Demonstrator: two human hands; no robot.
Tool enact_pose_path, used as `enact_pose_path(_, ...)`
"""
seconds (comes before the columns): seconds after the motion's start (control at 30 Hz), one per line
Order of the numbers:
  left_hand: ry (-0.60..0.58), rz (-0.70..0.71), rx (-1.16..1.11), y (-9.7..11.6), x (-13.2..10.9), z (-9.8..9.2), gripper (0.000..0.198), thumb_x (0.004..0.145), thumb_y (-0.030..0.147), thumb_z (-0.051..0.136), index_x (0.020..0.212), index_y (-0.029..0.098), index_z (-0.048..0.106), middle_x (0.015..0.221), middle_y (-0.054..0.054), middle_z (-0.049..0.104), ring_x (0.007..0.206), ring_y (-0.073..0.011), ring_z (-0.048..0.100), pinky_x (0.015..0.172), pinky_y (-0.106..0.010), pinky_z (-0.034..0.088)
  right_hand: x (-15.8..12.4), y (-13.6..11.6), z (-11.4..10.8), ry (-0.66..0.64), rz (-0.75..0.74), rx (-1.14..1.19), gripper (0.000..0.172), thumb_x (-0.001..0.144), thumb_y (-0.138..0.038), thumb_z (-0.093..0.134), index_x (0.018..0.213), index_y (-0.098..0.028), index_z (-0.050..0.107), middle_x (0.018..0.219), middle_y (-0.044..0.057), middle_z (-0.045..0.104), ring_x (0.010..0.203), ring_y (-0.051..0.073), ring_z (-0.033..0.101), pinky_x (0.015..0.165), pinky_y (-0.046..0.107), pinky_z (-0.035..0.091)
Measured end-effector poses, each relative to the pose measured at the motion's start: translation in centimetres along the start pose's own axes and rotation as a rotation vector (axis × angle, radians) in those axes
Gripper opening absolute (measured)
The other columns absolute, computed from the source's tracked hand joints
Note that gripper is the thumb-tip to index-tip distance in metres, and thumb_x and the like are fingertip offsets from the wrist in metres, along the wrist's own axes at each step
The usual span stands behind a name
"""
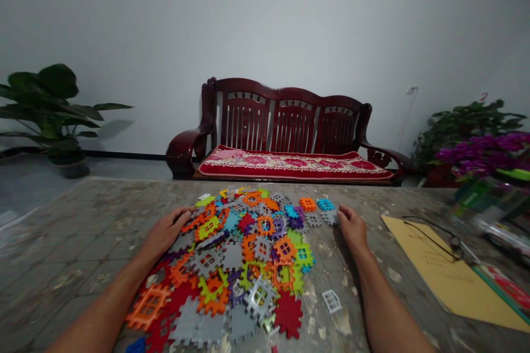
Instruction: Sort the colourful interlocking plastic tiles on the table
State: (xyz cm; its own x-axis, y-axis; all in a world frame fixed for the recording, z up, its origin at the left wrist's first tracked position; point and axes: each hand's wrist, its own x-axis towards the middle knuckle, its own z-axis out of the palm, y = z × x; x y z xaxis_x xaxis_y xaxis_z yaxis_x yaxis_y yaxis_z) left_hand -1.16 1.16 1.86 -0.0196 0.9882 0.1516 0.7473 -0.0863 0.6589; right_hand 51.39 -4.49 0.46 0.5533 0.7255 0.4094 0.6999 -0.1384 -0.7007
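A heap of plastic interlocking building pieces (232, 256), in orange, grey, green, red, blue and purple, lies on the table; several have window frames. My left hand (168, 230) rests at the heap's left edge, fingers stretched toward the pieces and thumb apart. On the other side, my right hand (353, 226) has its fingers curled at the edge of a grey interlocking piece (330, 217), which lies at the right end of a short row. Beside that piece are a blue window piece (326, 204), an orange window piece (307, 204) and another grey piece (313, 220).
A loose white window frame (332, 301) lies near my right forearm. Farther right are a tan envelope (451, 281), glasses (455, 245) and purple flowers (486, 154). Beyond the patterned table (62, 265) stands a dark wooden bench (290, 121); a potted plant (62, 116) is at left.
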Motion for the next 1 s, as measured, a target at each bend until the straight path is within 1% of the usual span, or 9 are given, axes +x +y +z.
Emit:
enact_pose_path(0.1,-0.002,0.006,0.001,0.0,0.0,0.0,0.055,0.081,0.056,0.037,0.109,0.023,0.070,0.115,-0.005,0.073,0.103,-0.0268,0.066,0.094,-0.036,0.049,-0.3,0.1,0.1,-0.026,0.058,-0.018,0.053,0.075,-0.041,0.053,0.116,-0.011,0.067,0.103,0.013,0.073,0.093,0.025,0.067,0.086,0.035,0.051)
enact_pose_path(0.2,-0.006,0.009,-0.001,-0.1,0.0,0.1,0.058,0.082,0.056,0.035,0.111,0.021,0.069,0.116,-0.007,0.072,0.104,-0.0270,0.066,0.097,-0.036,0.048,-0.8,-0.2,0.2,-0.053,-0.012,-0.150,0.055,0.076,-0.045,0.057,0.119,-0.012,0.065,0.109,0.014,0.070,0.097,0.025,0.066,0.088,0.036,0.050)
enact_pose_path(0.3,-0.002,0.008,-0.007,-0.1,0.0,0.1,0.057,0.082,0.056,0.035,0.111,0.021,0.070,0.117,-0.006,0.072,0.104,-0.0270,0.066,0.097,-0.036,0.047,-1.2,-0.5,0.1,-0.080,-0.079,-0.309,0.056,0.077,-0.046,0.059,0.122,-0.012,0.063,0.115,0.015,0.068,0.106,0.028,0.063,0.094,0.038,0.047)
enact_pose_path(0.4,0.005,0.005,-0.014,-0.1,-0.1,0.1,0.055,0.081,0.056,0.037,0.109,0.023,0.070,0.116,-0.005,0.073,0.103,-0.0268,0.066,0.096,-0.036,0.048,-1.5,-0.6,0.0,-0.093,-0.061,-0.450,0.058,0.079,-0.047,0.060,0.126,-0.013,0.061,0.117,0.017,0.067,0.109,0.031,0.062,0.094,0.039,0.046)
enact_pose_path(0.5,0.002,0.001,-0.008,0.1,-0.1,0.0,0.054,0.081,0.056,0.037,0.108,0.023,0.070,0.116,-0.005,0.073,0.105,-0.0271,0.065,0.095,-0.036,0.048,-1.6,-0.6,-0.2,-0.096,-0.035,-0.515,0.058,0.082,-0.049,0.057,0.129,-0.015,0.059,0.118,0.016,0.068,0.107,0.032,0.063,0.090,0.040,0.047)
enact_pose_path(0.6,-0.002,0.005,0.003,0.1,-0.1,0.0,0.055,0.081,0.056,0.036,0.109,0.023,0.070,0.116,-0.006,0.072,0.105,-0.0273,0.066,0.094,-0.036,0.049,-1.6,-0.6,-0.2,-0.113,-0.017,-0.517,0.056,0.083,-0.049,0.055,0.129,-0.018,0.058,0.118,0.014,0.068,0.105,0.032,0.064,0.086,0.041,0.048)
enact_pose_path(0.7,0.005,0.010,-0.002,0.1,0.0,0.0,0.053,0.081,0.055,0.038,0.107,0.024,0.071,0.115,-0.005,0.073,0.102,-0.0265,0.066,0.093,-0.035,0.049,-1.5,-0.7,-0.1,-0.111,0.003,-0.489,0.056,0.082,-0.047,0.056,0.130,-0.019,0.057,0.117,0.013,0.069,0.104,0.032,0.064,0.087,0.041,0.047)
enact_pose_path(0.9,0.013,0.011,-0.003,0.1,-0.1,0.0,0.053,0.080,0.056,0.038,0.106,0.023,0.071,0.113,-0.005,0.074,0.102,-0.0265,0.067,0.092,-0.034,0.050,-1.2,-0.7,0.2,-0.100,0.048,-0.397,0.061,0.077,-0.035,0.059,0.135,-0.016,0.053,0.113,0.013,0.069,0.102,0.029,0.064,0.088,0.039,0.047)
enact_pose_path(1.0,0.004,0.007,0.002,0.2,-0.1,-0.1,0.054,0.081,0.056,0.037,0.108,0.023,0.071,0.113,-0.005,0.073,0.102,-0.0266,0.067,0.092,-0.035,0.050,-1.1,-0.5,0.4,-0.090,0.043,-0.382,0.063,0.077,-0.038,0.060,0.135,-0.015,0.052,0.116,0.013,0.068,0.105,0.029,0.064,0.090,0.037,0.047)
